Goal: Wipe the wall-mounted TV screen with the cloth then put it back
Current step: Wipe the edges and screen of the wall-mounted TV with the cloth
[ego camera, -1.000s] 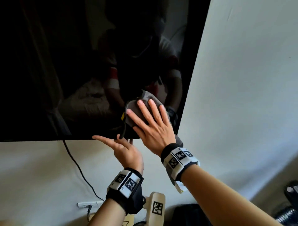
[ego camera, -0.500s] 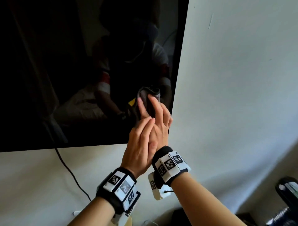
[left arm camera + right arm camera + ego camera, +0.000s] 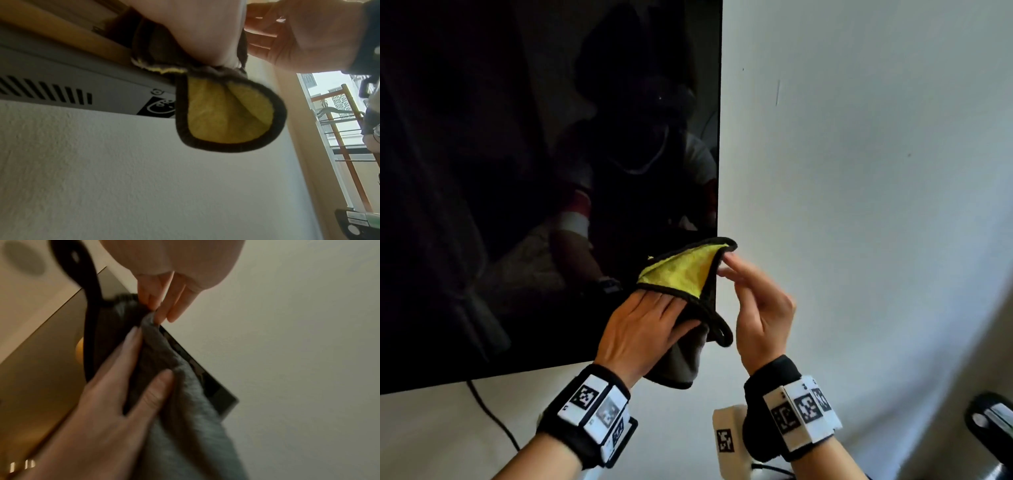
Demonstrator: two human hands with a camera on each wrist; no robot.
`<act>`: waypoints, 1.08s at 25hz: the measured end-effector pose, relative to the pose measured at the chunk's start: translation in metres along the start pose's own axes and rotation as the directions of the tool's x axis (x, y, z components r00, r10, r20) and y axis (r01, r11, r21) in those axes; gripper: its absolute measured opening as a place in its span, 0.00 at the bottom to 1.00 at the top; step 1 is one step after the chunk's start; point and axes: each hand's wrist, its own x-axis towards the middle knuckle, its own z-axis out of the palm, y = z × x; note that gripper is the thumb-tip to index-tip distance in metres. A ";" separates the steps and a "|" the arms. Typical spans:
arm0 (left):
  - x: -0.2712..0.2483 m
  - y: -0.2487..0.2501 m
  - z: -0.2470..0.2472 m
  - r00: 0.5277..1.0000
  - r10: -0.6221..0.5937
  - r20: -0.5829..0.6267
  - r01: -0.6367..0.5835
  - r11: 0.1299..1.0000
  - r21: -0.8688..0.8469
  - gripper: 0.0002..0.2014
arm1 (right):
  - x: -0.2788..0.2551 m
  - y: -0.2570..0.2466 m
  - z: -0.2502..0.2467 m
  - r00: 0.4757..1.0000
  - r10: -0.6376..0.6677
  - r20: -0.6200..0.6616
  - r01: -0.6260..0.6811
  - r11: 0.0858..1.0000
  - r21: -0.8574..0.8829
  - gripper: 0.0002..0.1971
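At the TV screen's (image 3: 517, 171) lower right corner, our left hand (image 3: 643, 329) grips the cloth (image 3: 681, 274) while our right hand (image 3: 756, 308) pinches its top corner; we judge we are refolding before wiping on.

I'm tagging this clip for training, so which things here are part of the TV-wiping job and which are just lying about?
Part of the job:
- TV screen
- grey-and-yellow cloth
- left hand, holding the cloth
- right hand, pinching the cloth's corner

Just lying about:
- black cable hanging down the wall
- white wall
- dark object at the lower right, too cropped to identify
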 end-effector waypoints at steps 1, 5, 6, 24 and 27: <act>0.002 -0.002 -0.001 1.000 -0.007 0.002 0.007 1.000 0.012 0.24 | 0.005 0.003 0.001 0.989 0.122 -0.089 -0.113 0.988 0.101 0.18; 0.017 -0.008 -0.002 1.000 -0.016 0.015 0.014 0.991 0.133 0.17 | 0.007 0.017 0.010 0.882 0.466 0.067 -0.463 0.834 0.300 0.11; 0.020 -0.008 -0.002 0.999 -0.036 0.022 0.032 0.988 0.153 0.16 | 0.004 0.021 0.011 0.862 0.486 0.143 -0.505 0.804 0.314 0.10; 0.078 -0.041 -0.039 0.984 -0.175 0.045 0.157 0.951 0.266 0.32 | 0.008 0.033 0.016 0.949 0.023 0.315 0.040 0.981 -0.190 0.27; 0.095 -0.046 -0.041 0.982 -0.182 0.055 0.158 0.943 0.293 0.32 | 0.011 0.035 0.016 0.952 0.008 0.307 0.055 0.979 -0.195 0.29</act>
